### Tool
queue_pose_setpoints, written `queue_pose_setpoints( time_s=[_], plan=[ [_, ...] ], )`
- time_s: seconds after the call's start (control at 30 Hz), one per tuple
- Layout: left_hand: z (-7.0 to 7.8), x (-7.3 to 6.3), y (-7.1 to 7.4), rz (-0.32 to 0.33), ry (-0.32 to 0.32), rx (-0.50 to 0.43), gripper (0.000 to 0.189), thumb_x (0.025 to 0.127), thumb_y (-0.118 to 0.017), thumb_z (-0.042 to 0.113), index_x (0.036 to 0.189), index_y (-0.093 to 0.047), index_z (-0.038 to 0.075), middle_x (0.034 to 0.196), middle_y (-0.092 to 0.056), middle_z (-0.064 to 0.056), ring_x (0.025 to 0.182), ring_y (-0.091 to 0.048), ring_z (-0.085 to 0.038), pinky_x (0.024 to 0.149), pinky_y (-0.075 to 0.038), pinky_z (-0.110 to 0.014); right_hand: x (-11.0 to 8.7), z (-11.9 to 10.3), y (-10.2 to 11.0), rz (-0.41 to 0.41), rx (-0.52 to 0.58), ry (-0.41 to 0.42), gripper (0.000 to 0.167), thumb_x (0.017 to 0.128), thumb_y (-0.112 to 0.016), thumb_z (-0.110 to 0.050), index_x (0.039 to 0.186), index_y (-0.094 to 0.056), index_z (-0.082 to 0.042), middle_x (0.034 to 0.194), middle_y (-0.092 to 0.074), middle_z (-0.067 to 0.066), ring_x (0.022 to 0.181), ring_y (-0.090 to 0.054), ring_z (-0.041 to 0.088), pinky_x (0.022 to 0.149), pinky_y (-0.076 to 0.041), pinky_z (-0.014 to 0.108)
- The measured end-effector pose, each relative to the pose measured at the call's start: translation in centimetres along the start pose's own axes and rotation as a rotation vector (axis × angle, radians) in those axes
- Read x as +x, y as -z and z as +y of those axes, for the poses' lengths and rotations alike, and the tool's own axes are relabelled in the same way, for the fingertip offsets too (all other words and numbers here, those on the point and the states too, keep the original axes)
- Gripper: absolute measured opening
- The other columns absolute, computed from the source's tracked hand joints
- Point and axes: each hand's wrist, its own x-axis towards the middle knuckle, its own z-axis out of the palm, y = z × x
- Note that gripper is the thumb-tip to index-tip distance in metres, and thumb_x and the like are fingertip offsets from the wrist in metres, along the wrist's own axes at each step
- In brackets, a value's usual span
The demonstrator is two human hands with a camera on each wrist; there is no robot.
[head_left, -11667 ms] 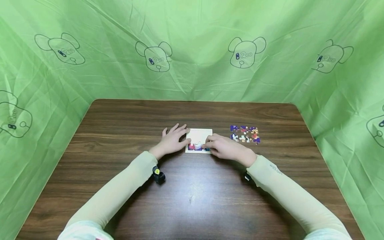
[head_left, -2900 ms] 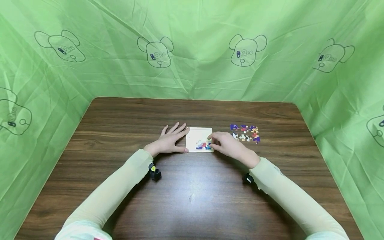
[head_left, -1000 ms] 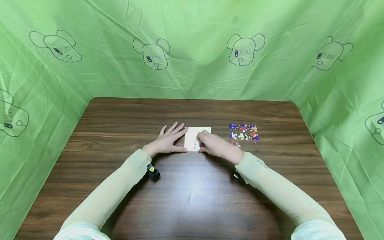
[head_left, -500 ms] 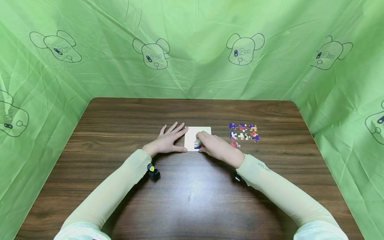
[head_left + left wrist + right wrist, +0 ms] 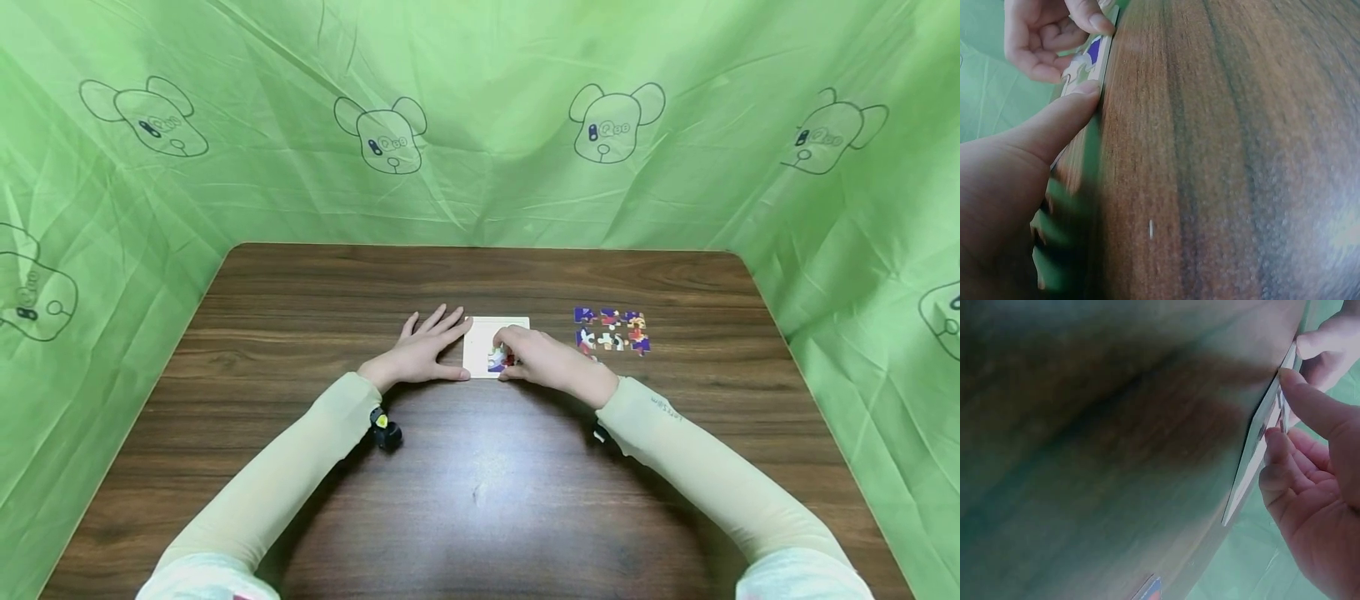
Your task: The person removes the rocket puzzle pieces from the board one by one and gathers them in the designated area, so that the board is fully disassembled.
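A small white puzzle board [image 5: 476, 337] lies mid-table in the head view, with purple, white and red jigsaw pieces in its lower right part. My left hand [image 5: 415, 358] lies spread at its left side, thumb on the lower left corner and index fingertip at the upper left. My right hand [image 5: 551, 364] arches over the board's right half, thumb at the near edge, fingers bent. Between its fingertips is a jigsaw piece [image 5: 1284, 417], seen edge-on in the right wrist view. The left wrist view shows a purple-and-white piece [image 5: 1093, 53] beside the right thumb.
Several loose jigsaw pieces [image 5: 611, 340] lie in rows to the right of the board, the nearest partly behind my right hand. The brown wooden table [image 5: 480, 517] extends around. Green printed cloth [image 5: 495, 125] hangs behind it and at both sides.
My right hand came left onto the board after 2.9 s ago. Within the last second the pale outlined spot by its fingertips became purple and white, and more red shows. My left hand stays put.
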Motion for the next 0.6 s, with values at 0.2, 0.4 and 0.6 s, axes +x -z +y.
queue_pose_setpoints(
  time_s=[0.2, 0.4, 0.6],
  plan=[
    [0.13, -0.04, 0.06, 0.008, -0.001, -0.002, 0.097, 0.093, -0.07, 0.06, 0.168, -0.024, 0.02, 0.175, -0.012, -0.006, 0.161, -0.001, -0.033, 0.122, 0.004, -0.068, 0.33, 0.36, 0.38, -0.023, 0.006, -0.002, 0.038, 0.088, -0.085, -0.019, 0.114, -0.064, 0.0, 0.094, -0.062, 0.007, 0.079, -0.054, 0.015, 0.075, -0.052, 0.031],
    [0.17, 0.0, 0.0, 0.003, -0.004, 0.003, 0.097, 0.093, -0.07, 0.061, 0.168, -0.023, 0.021, 0.175, -0.011, -0.005, 0.161, 0.0, -0.032, 0.122, 0.004, -0.068, 0.31, 0.54, 0.51, -0.027, 0.021, -0.002, 0.036, 0.09, -0.084, -0.018, 0.115, -0.066, 0.001, 0.096, -0.065, 0.007, 0.08, -0.061, 0.018, 0.074, -0.053, 0.03],
    [0.15, -0.09, 0.15, 0.001, -0.001, -0.002, 0.098, 0.092, -0.07, 0.061, 0.168, -0.022, 0.021, 0.175, -0.011, -0.005, 0.161, 0.001, -0.032, 0.122, 0.005, -0.067, -0.36, 0.31, 0.66, -0.012, -0.007, -0.002, 0.042, 0.094, -0.08, -0.021, 0.127, -0.068, 0.003, 0.1, -0.067, 0.008, 0.082, -0.061, 0.016, 0.078, -0.055, 0.032]
  ],
)
